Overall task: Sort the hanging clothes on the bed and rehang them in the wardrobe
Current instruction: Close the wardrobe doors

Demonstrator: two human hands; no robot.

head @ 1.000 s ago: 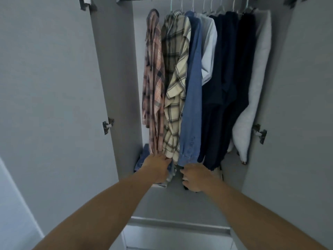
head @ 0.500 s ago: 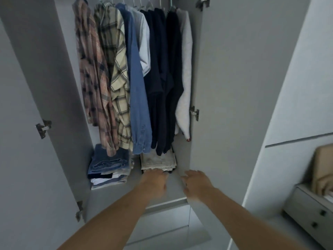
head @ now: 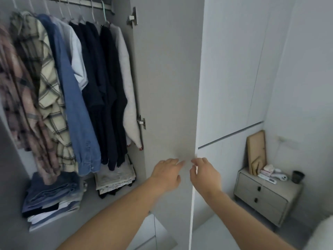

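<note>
The wardrobe stands open with shirts hanging on its rail (head: 81, 2): a pink plaid shirt (head: 21, 105), a cream plaid shirt (head: 48, 98), a blue denim shirt (head: 75, 109), several dark navy garments (head: 102, 83) and a white garment (head: 128, 98). My left hand (head: 166, 175) reaches with straight fingers to the inner face of the right wardrobe door (head: 167, 78). My right hand (head: 203, 173) is at that door's free edge, fingers loosely curled with a gap to the thumb. Both hands hold nothing.
Folded stacks lie on the wardrobe floor: jeans (head: 52, 197) at left, pale trousers (head: 115, 177) at right. A grey nightstand (head: 264, 197) with a leaning wooden board (head: 256, 150) and a dark cup (head: 298, 176) stands at right. A white bed corner (head: 322, 233) shows bottom right.
My view has swung to the right. Both hands left the hems of the hanging shirts and moved right to the open right door.
</note>
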